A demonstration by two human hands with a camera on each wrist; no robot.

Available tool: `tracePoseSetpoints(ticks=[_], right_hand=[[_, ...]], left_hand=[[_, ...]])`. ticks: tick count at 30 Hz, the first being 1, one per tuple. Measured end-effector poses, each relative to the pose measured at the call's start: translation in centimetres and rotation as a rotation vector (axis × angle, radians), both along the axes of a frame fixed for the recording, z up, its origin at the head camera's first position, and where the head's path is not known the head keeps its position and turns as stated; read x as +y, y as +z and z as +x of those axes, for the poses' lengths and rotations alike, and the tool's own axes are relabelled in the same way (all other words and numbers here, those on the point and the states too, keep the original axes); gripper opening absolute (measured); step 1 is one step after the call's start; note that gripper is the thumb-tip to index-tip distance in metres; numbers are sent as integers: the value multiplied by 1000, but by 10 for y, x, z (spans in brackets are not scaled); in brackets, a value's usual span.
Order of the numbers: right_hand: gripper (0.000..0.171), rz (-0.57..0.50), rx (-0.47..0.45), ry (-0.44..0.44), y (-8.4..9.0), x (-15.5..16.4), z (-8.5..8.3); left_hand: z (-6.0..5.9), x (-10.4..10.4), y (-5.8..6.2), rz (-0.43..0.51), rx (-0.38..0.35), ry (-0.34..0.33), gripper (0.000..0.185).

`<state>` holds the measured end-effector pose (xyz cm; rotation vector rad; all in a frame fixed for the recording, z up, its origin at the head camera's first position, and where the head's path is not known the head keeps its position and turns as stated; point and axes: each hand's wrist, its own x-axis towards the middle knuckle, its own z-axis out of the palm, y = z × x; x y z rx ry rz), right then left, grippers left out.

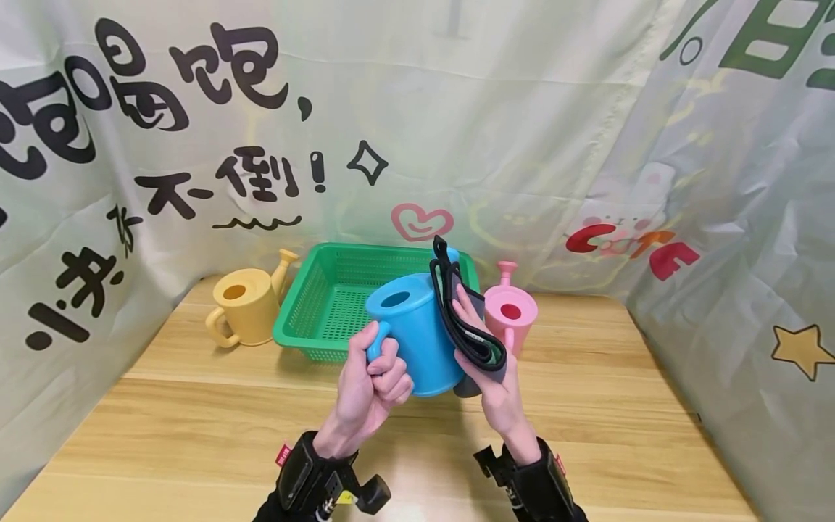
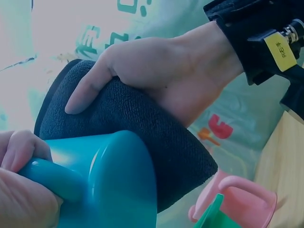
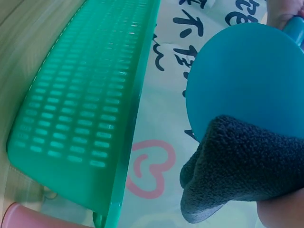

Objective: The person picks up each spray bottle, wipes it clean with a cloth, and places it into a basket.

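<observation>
A blue watering can [image 1: 417,333] is held up over the table, tilted, in front of the green basket. My left hand [image 1: 373,380] grips its handle, fingers curled round it. With my right hand [image 1: 489,362] I hold a folded dark grey cloth [image 1: 457,319] with black edging against the can's right side. In the left wrist view the thumb lies along the cloth [image 2: 142,118], which wraps over the side of the watering can [image 2: 109,175]. The can's round base [image 3: 247,80] faces the right wrist camera, the cloth [image 3: 242,161] lying at its edge.
On the wooden table [image 1: 215,428], a green plastic basket [image 1: 306,348] stands at the back. A yellow watering can [image 1: 251,308] is to its left, a pink watering can [image 1: 515,308] to its right. A printed curtain [image 1: 522,123] hangs behind and along both sides.
</observation>
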<state>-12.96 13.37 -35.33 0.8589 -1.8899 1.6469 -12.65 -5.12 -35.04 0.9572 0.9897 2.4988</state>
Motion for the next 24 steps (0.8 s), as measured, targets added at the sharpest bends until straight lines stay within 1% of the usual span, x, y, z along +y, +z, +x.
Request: tracePoseSetpoints(ticks=[5, 8, 10, 12, 14, 17, 18, 20, 22, 24], right_hand=[[65, -45, 1, 41, 2, 1, -1], [65, -19, 3, 11, 1, 2, 0], [66, 15, 21, -15, -1, 1, 0], [67, 58, 65, -27, -3, 1, -1], [66, 98, 129, -23, -6, 1, -3], [55, 146, 243, -12, -8, 0, -7], [52, 163, 277, -21, -9, 0, -8], [49, 183, 332, -31, -10, 0, -10], [50, 199, 366, -40, -10, -1, -10], [50, 213, 381, -41, -10, -1, -11]], left_hand=[[0, 1, 0, -10, 17, 4, 48], [0, 1, 0, -2, 29, -6, 48], [-1, 1, -1, 9, 29, -15, 48], [-1, 1, -1, 21, 19, -21, 48], [-1, 1, -2, 26, -1, -17, 48], [0, 1, -2, 27, -36, -6, 49], [0, 0, -2, 28, -46, -2, 49], [0, 0, -1, 32, -57, 3, 50], [0, 0, -1, 39, -60, 3, 50], [0, -1, 0, 46, -61, 1, 49]])
